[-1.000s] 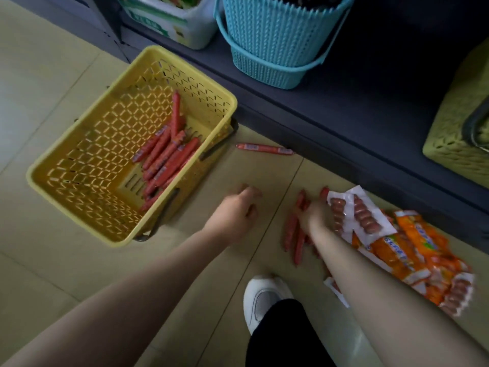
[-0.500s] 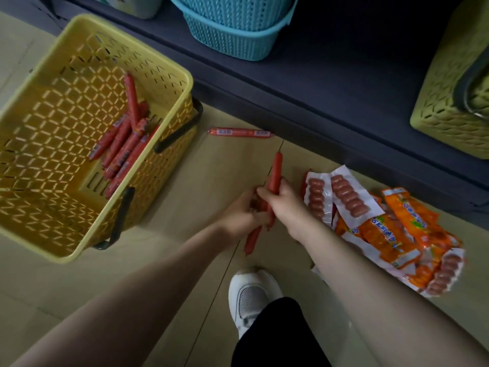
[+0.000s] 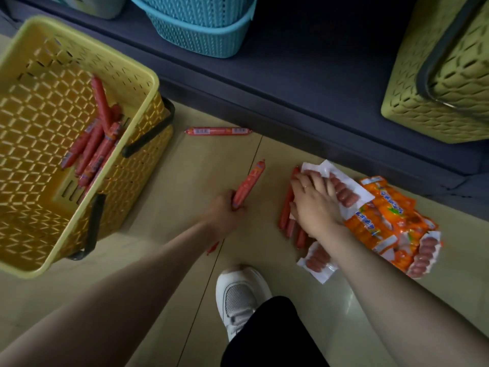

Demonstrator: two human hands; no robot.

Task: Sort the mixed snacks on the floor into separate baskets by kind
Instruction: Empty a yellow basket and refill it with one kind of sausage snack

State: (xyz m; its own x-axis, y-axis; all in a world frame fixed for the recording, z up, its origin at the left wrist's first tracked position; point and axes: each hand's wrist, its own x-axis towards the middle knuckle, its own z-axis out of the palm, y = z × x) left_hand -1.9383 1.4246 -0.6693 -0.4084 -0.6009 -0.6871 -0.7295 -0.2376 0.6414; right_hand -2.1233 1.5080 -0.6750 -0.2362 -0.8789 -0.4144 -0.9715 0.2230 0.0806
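Several red sausage sticks point(image 3: 92, 147) already lie in yellow basket point(image 3: 148, 83), left of frame; left hand point(image 3: 225, 210) grips one stick point(image 3: 248, 185) mid-frame, likely basket-bound; right hand point(image 3: 315, 202), fingers spread flat, presses pile point(image 3: 287, 215) at centre-right, probably gathering more

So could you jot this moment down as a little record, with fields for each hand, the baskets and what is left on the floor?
left hand: grips a red sausage stick
right hand: fingers flat on the snack pile
yellow basket: on the floor, red sticks inside
floor: lone stick by the ledge, loose sticks, orange packs
ledge: blue basket, green basket
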